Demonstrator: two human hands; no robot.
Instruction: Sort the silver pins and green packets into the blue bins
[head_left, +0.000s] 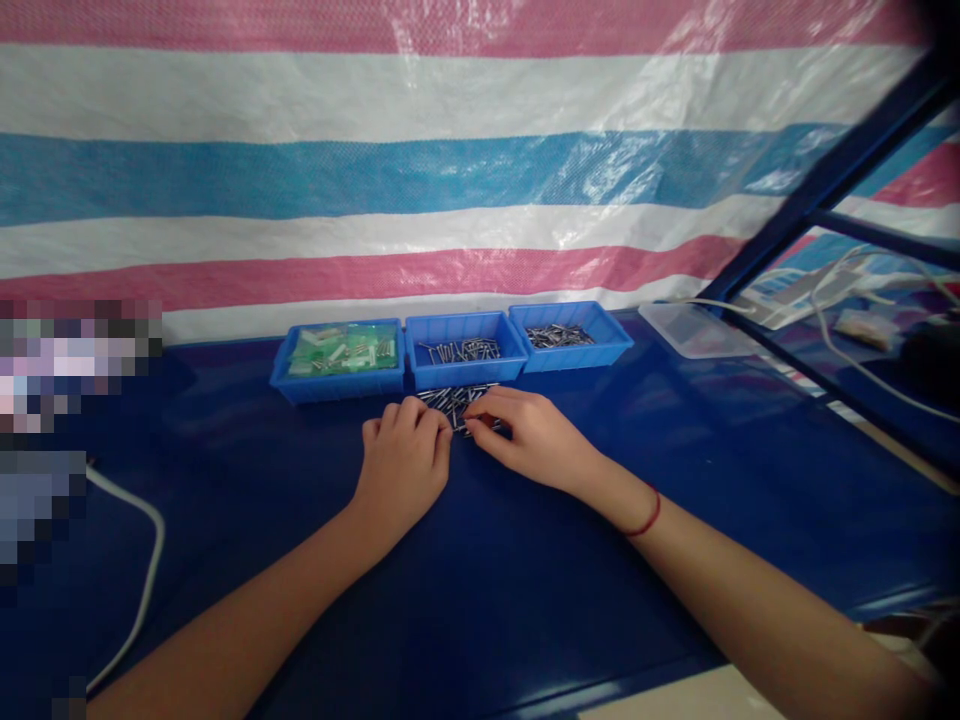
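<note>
A loose heap of small metal pins (453, 398) lies on the blue table (525, 590), just in front of the middle blue tray (463, 352). My left hand (403, 458) rests at the heap's left edge with its fingers curled under; what they hold is hidden. My right hand (525, 432), with a red string on the wrist, reaches in from the right and pinches among the pins with its fingertips pressed together.
Three blue trays stand in a row at the back: the left tray (339, 358) holds green bags with parts, the right tray (570, 338) holds metal pins. A clear lid (694, 328) lies to the right. A white cable (142, 560) runs at left. A dark frame (825, 200) rises at right.
</note>
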